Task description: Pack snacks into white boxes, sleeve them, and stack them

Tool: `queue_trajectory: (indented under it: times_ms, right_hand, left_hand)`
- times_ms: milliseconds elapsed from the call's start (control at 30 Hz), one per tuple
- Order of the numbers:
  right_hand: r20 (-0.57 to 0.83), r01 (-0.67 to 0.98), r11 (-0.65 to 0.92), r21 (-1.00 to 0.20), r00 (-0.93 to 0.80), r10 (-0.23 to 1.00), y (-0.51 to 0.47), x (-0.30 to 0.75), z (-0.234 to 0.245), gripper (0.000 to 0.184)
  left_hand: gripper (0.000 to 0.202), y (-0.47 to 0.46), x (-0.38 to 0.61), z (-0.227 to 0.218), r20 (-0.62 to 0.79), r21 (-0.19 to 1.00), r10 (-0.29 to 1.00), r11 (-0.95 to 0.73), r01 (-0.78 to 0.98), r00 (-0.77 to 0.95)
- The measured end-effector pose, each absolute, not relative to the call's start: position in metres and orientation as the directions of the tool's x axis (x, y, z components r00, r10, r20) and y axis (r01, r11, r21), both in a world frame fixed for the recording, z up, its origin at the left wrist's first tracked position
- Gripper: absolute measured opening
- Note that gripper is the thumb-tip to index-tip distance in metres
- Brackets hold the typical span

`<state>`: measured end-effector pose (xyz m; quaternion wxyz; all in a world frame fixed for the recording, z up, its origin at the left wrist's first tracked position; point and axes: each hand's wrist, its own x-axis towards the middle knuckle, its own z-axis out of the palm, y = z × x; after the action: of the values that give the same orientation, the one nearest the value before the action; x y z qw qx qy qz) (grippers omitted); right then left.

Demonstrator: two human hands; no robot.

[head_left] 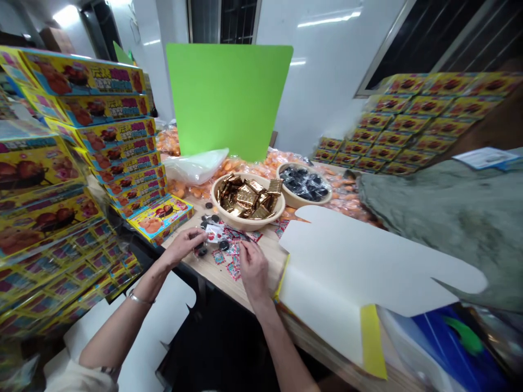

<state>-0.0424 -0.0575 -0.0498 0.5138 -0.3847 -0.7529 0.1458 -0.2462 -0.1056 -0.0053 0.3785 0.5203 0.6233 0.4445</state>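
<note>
With discs (224, 245) and sachets (233, 270) loose by the tabletop's (267, 238) near edge, a careless sweep of my wrist could push some over, and the packet (214, 234), between the bowl (245, 222) and that edge, could slip if my grip is slack. My left hand (186, 245) reaches over that edge, fingers curled nearly together at the packet; my right hand (254, 265) bends beside the sachets, thumb and forefinger almost meeting, and I cannot tell whether either pinches anything.
</note>
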Motion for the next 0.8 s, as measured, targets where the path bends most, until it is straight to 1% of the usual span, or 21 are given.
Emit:
queue_trajectory:
  times_ms: [33, 100, 167, 200, 267, 333, 400, 433, 533, 600, 667, 733, 800]
  right_hand:
    - [0.666, 0.417, 0.650, -0.636, -0.129, 0.735, -0.061, -0.031, -0.042, 0.029]
    - [0.672, 0.446, 0.624, -0.642, -0.065, 0.738, -0.073, -0.001, -0.025, 0.026]
    - [0.665, 0.523, 0.573, -0.632, -0.016, 0.747, -0.087, 0.032, -0.011, 0.026]
    - [0.656, 0.567, 0.534, -0.628, 0.017, 0.754, -0.093, 0.048, -0.007, 0.026]
    - [0.627, 0.631, 0.448, -0.634, 0.080, 0.775, -0.100, 0.076, -0.007, 0.030]
    - [0.571, 0.657, 0.359, -0.662, 0.132, 0.811, -0.101, 0.097, -0.016, 0.035]
    - [0.480, 0.657, 0.282, -0.700, 0.140, 0.866, -0.098, 0.111, -0.030, 0.040]
    - [0.427, 0.653, 0.252, -0.714, 0.122, 0.896, -0.096, 0.116, -0.036, 0.042]
    - [0.306, 0.638, 0.233, -0.734, 0.004, 0.952, -0.093, 0.128, -0.050, 0.046]
    - [0.268, 0.616, 0.266, -0.741, -0.092, 0.959, -0.095, 0.139, -0.052, 0.044]
    - [0.249, 0.590, 0.294, -0.752, -0.159, 0.955, -0.097, 0.149, -0.052, 0.041]
    - [0.245, 0.568, 0.301, -0.766, -0.174, 0.954, -0.100, 0.155, -0.053, 0.038]
    - [0.264, 0.551, 0.311, -0.774, -0.165, 0.950, -0.101, 0.154, -0.056, 0.038]
  left_hand:
    - [0.047, -0.107, -0.236, 0.001, -0.008, 0.948, 0.992, 0.048, 0.315, -0.128]
    - [0.044, -0.107, -0.210, 0.016, 0.018, 0.933, 1.000, -0.014, 0.360, -0.007]
    - [0.039, -0.101, -0.178, 0.028, 0.095, 0.879, 0.986, -0.149, 0.453, 0.140]
    - [0.036, -0.097, -0.161, 0.033, 0.144, 0.826, 0.968, -0.233, 0.513, 0.207]
    - [0.031, -0.084, -0.123, 0.039, 0.205, 0.665, 0.925, -0.371, 0.648, 0.320]
    - [0.029, -0.072, -0.083, 0.039, 0.164, 0.455, 0.912, -0.408, 0.792, 0.375]
    - [0.030, -0.064, -0.045, 0.035, 0.068, 0.289, 0.921, -0.387, 0.876, 0.384]
    - [0.031, -0.062, -0.030, 0.032, 0.031, 0.241, 0.923, -0.379, 0.894, 0.383]
    - [0.032, -0.065, -0.006, 0.023, 0.003, 0.193, 0.920, -0.385, 0.902, 0.392]
    - [0.033, -0.067, -0.013, 0.021, 0.026, 0.194, 0.919, -0.392, 0.899, 0.395]
    - [0.033, -0.062, -0.036, 0.025, 0.087, 0.223, 0.932, -0.362, 0.905, 0.351]
    - [0.031, -0.046, -0.072, 0.035, 0.183, 0.237, 0.957, -0.263, 0.935, 0.223]
    - [0.028, -0.018, -0.110, 0.046, 0.271, 0.204, 0.961, -0.115, 0.972, 0.057]
